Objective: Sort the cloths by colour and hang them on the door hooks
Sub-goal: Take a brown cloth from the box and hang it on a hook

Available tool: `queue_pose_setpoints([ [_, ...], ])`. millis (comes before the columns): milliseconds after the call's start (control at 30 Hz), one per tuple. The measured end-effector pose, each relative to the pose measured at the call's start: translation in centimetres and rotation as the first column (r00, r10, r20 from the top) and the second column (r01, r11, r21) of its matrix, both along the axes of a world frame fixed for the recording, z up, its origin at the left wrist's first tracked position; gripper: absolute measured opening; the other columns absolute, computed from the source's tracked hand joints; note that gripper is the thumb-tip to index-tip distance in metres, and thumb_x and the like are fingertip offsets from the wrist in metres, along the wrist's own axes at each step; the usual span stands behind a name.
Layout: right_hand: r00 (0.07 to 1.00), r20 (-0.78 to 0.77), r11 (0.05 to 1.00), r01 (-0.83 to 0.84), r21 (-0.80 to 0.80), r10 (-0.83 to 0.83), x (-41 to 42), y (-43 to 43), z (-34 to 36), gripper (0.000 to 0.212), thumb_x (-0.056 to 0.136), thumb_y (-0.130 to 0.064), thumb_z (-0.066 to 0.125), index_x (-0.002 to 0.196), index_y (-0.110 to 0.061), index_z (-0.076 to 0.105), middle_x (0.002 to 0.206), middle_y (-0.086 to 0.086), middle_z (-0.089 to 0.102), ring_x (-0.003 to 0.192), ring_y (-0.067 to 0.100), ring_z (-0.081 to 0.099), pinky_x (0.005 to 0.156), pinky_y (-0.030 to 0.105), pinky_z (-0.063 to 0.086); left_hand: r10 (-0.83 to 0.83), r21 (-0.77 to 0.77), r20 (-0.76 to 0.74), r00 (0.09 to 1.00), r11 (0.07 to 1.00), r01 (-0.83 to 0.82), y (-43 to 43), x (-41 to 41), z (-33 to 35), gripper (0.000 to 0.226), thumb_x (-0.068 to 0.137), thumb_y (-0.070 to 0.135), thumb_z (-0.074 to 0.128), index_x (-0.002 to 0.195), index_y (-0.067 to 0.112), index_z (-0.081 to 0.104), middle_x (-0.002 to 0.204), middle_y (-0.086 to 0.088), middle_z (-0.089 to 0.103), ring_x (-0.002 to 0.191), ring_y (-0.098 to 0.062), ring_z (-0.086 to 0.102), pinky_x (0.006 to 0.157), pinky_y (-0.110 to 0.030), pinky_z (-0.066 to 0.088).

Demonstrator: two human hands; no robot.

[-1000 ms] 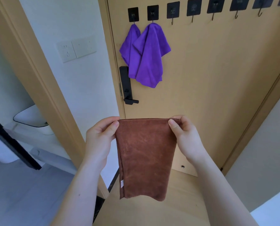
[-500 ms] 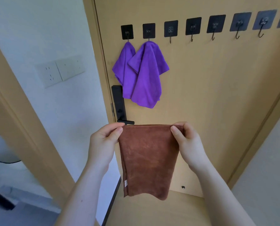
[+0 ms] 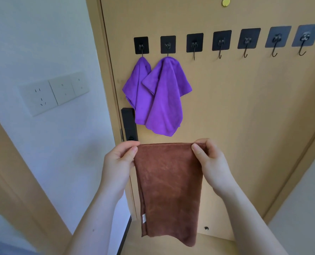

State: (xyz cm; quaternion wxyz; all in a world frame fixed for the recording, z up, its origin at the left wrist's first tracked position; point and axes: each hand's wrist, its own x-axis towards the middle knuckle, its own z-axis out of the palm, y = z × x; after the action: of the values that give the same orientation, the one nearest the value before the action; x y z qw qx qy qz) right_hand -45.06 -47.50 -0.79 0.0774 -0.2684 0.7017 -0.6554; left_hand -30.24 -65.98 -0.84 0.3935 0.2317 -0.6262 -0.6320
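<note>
Brown plush cloth (image 3: 168, 190), long folded rectangle

The single head-worn camera looks forward and slightly down from close range, facing the door (image 3: 244, 126) squarely, its row of hooks (image 3: 221, 45) near the top.

**A tan door between white walls**

A tan wooden door (image 3: 244, 107) fills most of what I see. It has a black lock plate (image 3: 129, 124) near its left edge and a small yellow disc (image 3: 226, 1) at the very top. To my left runs a white wall (image 3: 42, 43) carrying a white socket and switch plate (image 3: 53, 92). A tan wooden frame (image 3: 15, 181) slants across the lower left corner. At lower right a pale wall (image 3: 303, 208) meets the door trim (image 3: 298, 162). The light is soft and even.
</note>
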Motion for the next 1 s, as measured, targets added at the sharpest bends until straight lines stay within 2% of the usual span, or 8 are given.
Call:
queue_pose_setpoints([
  [267,0.998,-0.014,0.998,-0.061,-0.004,0.061,-4.8,-2.7,0.7,0.009,0.102,-0.022,0.059,0.097,-0.023,0.067,0.076,-0.029,0.066,0.073,-0.011,0.058,0.065,0.004,0.041,0.001,0.023,0.002,1.0,1.0,-0.001,-2.3,-4.5,-0.1,0.027,0.104,0.002,0.052,0.103,0.017,0.076,0.11,-0.014,0.074,0.106,-0.027,0.07,0.082,-0.027,0.06],
  [433,0.993,0.028,0.992,-0.109,-0.057,0.111,-8.3,-4.5,1.9,0.009,0.101,-0.022,0.062,0.098,-0.021,0.07,0.076,-0.023,0.07,0.072,-0.01,0.061,0.064,0.004,0.043,0.014,-0.002,-0.006,1.0,1.0,-0.014,-3.8,-8.1,0.8,0.029,0.104,0.001,0.05,0.102,0.016,0.075,0.105,-0.01,0.075,0.099,-0.02,0.072,0.077,-0.023,0.06],
  [533,0.986,0.08,0.984,-0.138,-0.117,0.147,-10.3,-5.1,3.0,0.007,0.095,-0.019,0.07,0.093,-0.016,0.075,0.073,-0.014,0.072,0.068,-0.003,0.063,0.06,0.009,0.046,0.029,-0.018,0.005,1.0,0.999,-0.029,-4.8,-10.6,1.2,0.035,0.105,0.003,0.049,0.096,0.022,0.077,0.104,-0.005,0.077,0.097,-0.015,0.073,0.072,-0.02,0.057],
  [667,0.97,0.139,0.971,-0.178,-0.161,0.201,-13.3,-5.4,4.2,0.006,0.091,-0.013,0.075,0.087,-0.013,0.079,0.07,-0.002,0.071,0.061,0.004,0.062,0.055,0.016,0.048,0.039,-0.036,0.067,0.997,0.999,-0.036,-5.7,-14.6,1.2,0.035,0.107,0.008,0.048,0.098,0.026,0.077,0.108,-0.008,0.075,0.104,-0.027,0.072,0.085,-0.036,0.059],
  [767,0.952,0.171,0.959,-0.222,-0.178,0.253,-15.6,-5.4,4.9,0.011,0.091,-0.012,0.074,0.091,-0.018,0.083,0.087,0.007,0.078,0.077,0.016,0.072,0.066,0.028,0.057,0.023,-0.042,0.107,0.994,0.999,-0.019,-5.7,-17.6,1.4,0.033,0.105,0.013,0.052,0.097,0.03,0.078,0.109,-0.006,0.075,0.109,-0.029,0.07,0.098,-0.045,0.057],
  [833,0.942,0.192,0.952,-0.239,-0.19,0.275,-17.1,-5.4,5.3,0.015,0.091,-0.013,0.073,0.096,-0.022,0.084,0.099,0.009,0.079,0.092,0.025,0.075,0.075,0.035,0.061,-0.018,-0.102,0.167,0.986,0.994,0.035,-5.4,-19.4,1.6,0.023,0.101,0.024,0.057,0.101,0.036,0.076,0.11,0.003,0.074,0.112,-0.022,0.068,0.103,-0.048,0.053],
  [933,0.932,0.192,0.943,-0.275,-0.186,0.309,-19.0,-5.5,6.1,0.019,0.092,-0.015,0.072,0.099,-0.028,0.083,0.103,0.008,0.079,0.102,0.027,0.074,0.085,0.041,0.06,-0.085,-0.159,0.261,0.962,0.979,0.13,-4.5,-21.8,2.4,0.018,0.103,0.032,0.058,0.108,0.039,0.073,0.112,0.016,0.072,0.113,-0.007,0.065,0.104,-0.035,0.051],
  [1000,0.919,0.198,0.931,-0.302,-0.206,0.342,-20.0,-5.5,6.7,0.02,0.093,-0.012,0.07,0.098,-0.027,0.083,0.103,0.007,0.079,0.101,0.024,0.074,0.081,0.033,0.062,-0.106,-0.216,0.333,0.937,0.959,0.185,-3.9,-23.1,2.9,0.018,0.102,0.041,0.057,0.115,0.041,0.069,0.118,0.02,0.069,0.114,0.002,0.061,0.101,-0.024,0.048],
])
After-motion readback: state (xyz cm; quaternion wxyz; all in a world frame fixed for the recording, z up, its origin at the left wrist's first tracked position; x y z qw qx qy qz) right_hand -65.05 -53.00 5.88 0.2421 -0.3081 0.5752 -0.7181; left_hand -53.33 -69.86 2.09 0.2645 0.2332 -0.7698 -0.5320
